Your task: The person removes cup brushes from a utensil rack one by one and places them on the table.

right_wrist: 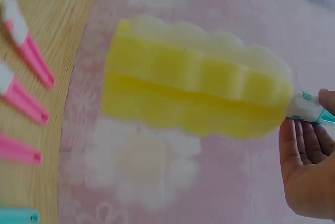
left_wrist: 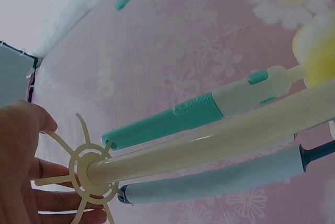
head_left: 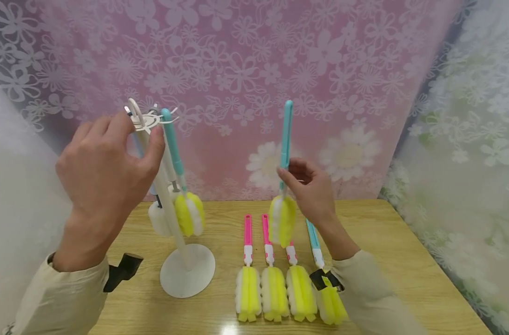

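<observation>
My left hand point(head_left: 108, 163) holds the hook ring point(left_wrist: 78, 174) at the top of a white stand point(head_left: 187, 279), thumb and fingers among its prongs. From this ring hangs a teal-handled sponge brush point(head_left: 173, 149) with a yellow and white head. Beside the pole hangs a brush with a pale blue handle point(left_wrist: 214, 179); a white sponge head point(head_left: 159, 221) shows below. My right hand point(head_left: 314, 193) pinches the lower handle of another teal sponge brush point(head_left: 282, 223) between thumb and fingers. That brush is raised upright above the table, its yellow and white head downward, right of the stand.
On the wooden table point(head_left: 405, 279), three pink-handled sponge brushes point(head_left: 248, 293) lie in a row, heads toward me. A teal-handled brush point(head_left: 313, 237) lies to their right, partly under my right forearm. A flowered pink curtain point(head_left: 237, 56) hangs behind the table.
</observation>
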